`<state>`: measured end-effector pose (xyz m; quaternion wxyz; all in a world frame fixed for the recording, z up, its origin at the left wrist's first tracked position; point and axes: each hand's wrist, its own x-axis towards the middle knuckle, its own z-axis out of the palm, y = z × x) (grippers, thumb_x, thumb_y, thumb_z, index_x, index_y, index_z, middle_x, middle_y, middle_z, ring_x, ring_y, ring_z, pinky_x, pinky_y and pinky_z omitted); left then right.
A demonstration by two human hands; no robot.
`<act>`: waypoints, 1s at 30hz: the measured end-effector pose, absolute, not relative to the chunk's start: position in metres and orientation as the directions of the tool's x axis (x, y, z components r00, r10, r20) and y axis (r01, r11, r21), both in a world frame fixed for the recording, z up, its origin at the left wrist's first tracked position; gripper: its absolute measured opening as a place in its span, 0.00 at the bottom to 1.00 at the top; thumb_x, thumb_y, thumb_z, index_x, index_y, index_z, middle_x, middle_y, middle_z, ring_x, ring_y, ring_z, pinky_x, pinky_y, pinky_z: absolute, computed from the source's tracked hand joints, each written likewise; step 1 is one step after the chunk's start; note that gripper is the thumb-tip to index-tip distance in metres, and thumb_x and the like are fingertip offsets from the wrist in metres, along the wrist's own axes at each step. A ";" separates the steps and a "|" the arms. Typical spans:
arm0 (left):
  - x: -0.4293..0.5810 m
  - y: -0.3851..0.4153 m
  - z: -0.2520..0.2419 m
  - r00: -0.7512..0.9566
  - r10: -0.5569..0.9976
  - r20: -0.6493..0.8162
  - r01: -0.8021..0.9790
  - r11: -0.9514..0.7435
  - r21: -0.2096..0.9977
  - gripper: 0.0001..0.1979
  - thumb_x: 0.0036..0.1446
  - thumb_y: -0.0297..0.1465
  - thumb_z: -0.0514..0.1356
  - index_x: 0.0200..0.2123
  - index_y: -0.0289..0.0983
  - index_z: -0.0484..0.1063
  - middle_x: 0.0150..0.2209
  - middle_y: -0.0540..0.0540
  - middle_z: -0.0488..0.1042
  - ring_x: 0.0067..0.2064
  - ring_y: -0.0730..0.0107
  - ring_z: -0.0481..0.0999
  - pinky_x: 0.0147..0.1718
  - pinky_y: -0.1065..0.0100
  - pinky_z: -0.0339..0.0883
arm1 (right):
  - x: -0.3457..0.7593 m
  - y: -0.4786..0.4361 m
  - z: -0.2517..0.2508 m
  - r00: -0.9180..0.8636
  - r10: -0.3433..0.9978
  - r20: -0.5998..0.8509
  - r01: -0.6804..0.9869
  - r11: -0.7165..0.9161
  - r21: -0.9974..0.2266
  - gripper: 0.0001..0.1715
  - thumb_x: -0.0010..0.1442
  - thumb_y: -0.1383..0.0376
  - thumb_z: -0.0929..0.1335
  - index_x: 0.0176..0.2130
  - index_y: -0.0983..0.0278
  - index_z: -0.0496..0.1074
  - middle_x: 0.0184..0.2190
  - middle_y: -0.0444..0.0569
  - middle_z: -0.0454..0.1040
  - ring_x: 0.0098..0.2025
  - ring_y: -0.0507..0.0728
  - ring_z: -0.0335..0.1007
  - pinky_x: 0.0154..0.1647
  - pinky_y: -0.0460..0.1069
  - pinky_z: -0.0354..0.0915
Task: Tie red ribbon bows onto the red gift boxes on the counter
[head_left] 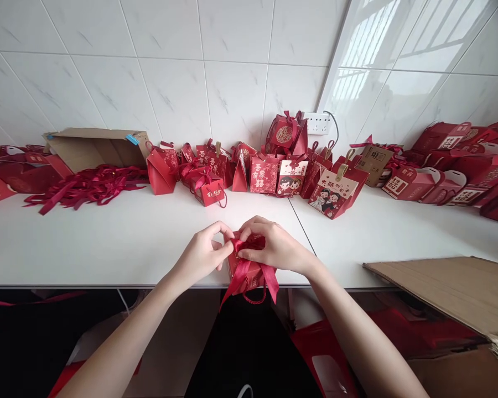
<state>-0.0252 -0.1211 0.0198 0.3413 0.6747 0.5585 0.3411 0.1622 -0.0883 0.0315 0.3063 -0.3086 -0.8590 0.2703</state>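
A small red gift box [252,276] stands at the front edge of the white table, with a cord handle hanging from its near side. Across its top lies a red ribbon [241,275], whose two tails drape over the front. My left hand [209,247] pinches the ribbon at the box's left top side, thumb and forefinger together. From the right, my right hand [269,243] reaches over the box top, its fingers closed on the ribbon's bow or knot. The fingers partly hide the knot.
Loose red ribbons [91,185] spill from a cardboard box [99,149] at the back left. Several finished-looking red gift boxes [263,174] line the wall. More red boxes [452,166] are piled at right. A large open carton [452,287] juts in at the right front.
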 end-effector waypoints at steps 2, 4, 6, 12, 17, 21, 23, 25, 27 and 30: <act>-0.024 -0.121 0.019 0.137 0.988 0.076 0.527 -0.138 0.839 0.02 0.53 0.31 0.55 0.32 0.40 0.63 0.11 0.61 0.59 0.16 0.78 0.60 0.19 0.77 0.54 | 0.160 -0.089 0.033 -0.602 0.704 0.376 0.373 0.664 -0.648 0.06 0.52 0.72 0.71 0.30 0.63 0.70 0.36 0.46 0.72 0.36 0.52 0.69 0.42 0.48 0.62; -0.024 -0.122 0.018 0.144 0.987 0.070 0.531 -0.137 0.836 0.03 0.53 0.31 0.55 0.31 0.40 0.62 0.12 0.61 0.58 0.16 0.78 0.59 0.18 0.77 0.54 | 0.158 -0.089 0.032 -0.555 0.732 0.395 0.405 0.653 -0.640 0.07 0.52 0.73 0.69 0.27 0.63 0.67 0.32 0.44 0.71 0.32 0.51 0.68 0.39 0.47 0.61; -0.023 -0.123 0.018 0.161 0.985 0.066 0.529 -0.143 0.837 0.04 0.53 0.32 0.56 0.30 0.40 0.60 0.12 0.61 0.57 0.16 0.79 0.58 0.17 0.77 0.52 | 0.154 -0.090 0.030 -0.500 0.762 0.412 0.458 0.637 -0.620 0.09 0.52 0.74 0.68 0.26 0.63 0.65 0.27 0.41 0.70 0.29 0.50 0.65 0.38 0.47 0.60; -0.021 -0.126 0.020 0.231 0.968 0.097 0.494 -0.203 0.845 0.04 0.52 0.30 0.56 0.29 0.40 0.60 0.15 0.60 0.57 0.17 0.80 0.58 0.18 0.77 0.52 | 0.142 -0.095 0.021 -0.422 0.763 0.489 0.651 0.631 -0.422 0.11 0.51 0.74 0.65 0.25 0.62 0.57 0.23 0.40 0.67 0.24 0.50 0.59 0.42 0.51 0.56; -0.019 -0.125 0.024 0.264 0.956 0.127 0.478 -0.243 0.844 0.07 0.52 0.35 0.58 0.30 0.39 0.62 0.18 0.59 0.60 0.18 0.80 0.59 0.18 0.76 0.53 | 0.139 -0.096 0.018 -0.437 0.742 0.508 0.715 0.629 -0.305 0.09 0.52 0.74 0.62 0.27 0.61 0.57 0.24 0.43 0.69 0.26 0.53 0.62 0.41 0.51 0.55; -0.019 -0.125 0.025 0.217 0.970 0.109 0.541 -0.213 0.814 0.10 0.55 0.40 0.57 0.30 0.39 0.63 0.19 0.58 0.64 0.16 0.80 0.58 0.17 0.75 0.53 | 0.140 -0.095 0.015 -0.431 0.751 0.500 0.694 0.630 -0.348 0.10 0.53 0.73 0.63 0.27 0.61 0.56 0.24 0.44 0.68 0.26 0.54 0.62 0.41 0.51 0.55; -0.020 -0.125 0.024 0.218 0.967 0.132 0.581 -0.237 0.779 0.10 0.56 0.39 0.55 0.29 0.39 0.63 0.18 0.57 0.63 0.16 0.80 0.57 0.17 0.75 0.52 | 0.142 -0.094 0.015 -0.421 0.761 0.493 0.678 0.625 -0.386 0.10 0.53 0.73 0.63 0.27 0.61 0.56 0.24 0.43 0.68 0.26 0.53 0.61 0.41 0.51 0.56; -0.021 -0.126 0.022 0.201 0.957 0.207 0.630 -0.288 0.721 0.08 0.56 0.37 0.54 0.28 0.40 0.62 0.19 0.57 0.62 0.17 0.79 0.57 0.18 0.74 0.52 | 0.143 -0.094 0.015 -0.416 0.772 0.481 0.659 0.621 -0.425 0.10 0.53 0.74 0.63 0.27 0.61 0.57 0.24 0.43 0.67 0.26 0.53 0.61 0.41 0.51 0.56; -0.020 -0.126 0.019 0.169 0.935 0.312 0.694 -0.337 0.637 0.06 0.54 0.33 0.54 0.27 0.40 0.60 0.19 0.56 0.62 0.18 0.78 0.58 0.20 0.74 0.52 | 0.144 -0.096 0.016 -0.434 0.775 0.460 0.630 0.626 -0.460 0.11 0.53 0.74 0.64 0.27 0.61 0.57 0.24 0.42 0.67 0.27 0.53 0.61 0.42 0.51 0.57; -0.017 -0.124 0.017 0.146 0.893 0.426 0.791 -0.364 0.491 0.06 0.50 0.28 0.53 0.24 0.40 0.56 0.20 0.56 0.61 0.19 0.77 0.57 0.22 0.73 0.53 | 0.146 -0.101 0.018 -0.483 0.757 0.440 0.586 0.653 -0.480 0.11 0.56 0.72 0.65 0.27 0.61 0.58 0.24 0.42 0.67 0.30 0.54 0.63 0.42 0.52 0.57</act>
